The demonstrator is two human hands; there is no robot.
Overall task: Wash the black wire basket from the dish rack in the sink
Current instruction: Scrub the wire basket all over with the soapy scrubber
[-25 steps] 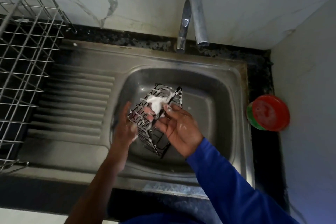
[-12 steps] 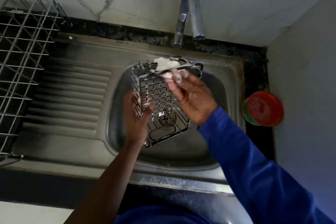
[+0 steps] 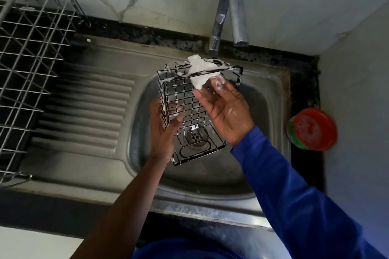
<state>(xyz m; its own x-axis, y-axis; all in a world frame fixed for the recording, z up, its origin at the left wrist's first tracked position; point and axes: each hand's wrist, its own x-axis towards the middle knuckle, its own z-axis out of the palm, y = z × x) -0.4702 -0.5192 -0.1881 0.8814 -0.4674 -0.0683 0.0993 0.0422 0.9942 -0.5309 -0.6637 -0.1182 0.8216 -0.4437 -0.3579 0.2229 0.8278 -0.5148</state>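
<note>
From the head view, the only label in sight is the green band on a red-lidded tub (image 3: pixel 313 128), which stands on the dark tabletop (image 3: pixel 305 69) just right of the sink (image 3: pixel 267 101); its print is too blurred to read. The black wire basket (image 3: pixel 185 95) is held in the air over the sink bowl, flecked with suds. Its long axis runs away from the person, with the closed base nearest them and the open mouth tipped toward the tap (image 3: pixel 230 6). The left hand (image 3: pixel 165 132) has its grip closed round the basket's left wall. The right hand (image 3: pixel 228 111), in a blue sleeve (image 3: pixel 294 195), pinches a white soapy cloth (image 3: pixel 200 73) against the basket's far rim. The drain (image 3: pixel 196 137) shows through the wires. A metal dish rack (image 3: pixel 31 59) stands at far left.
</note>
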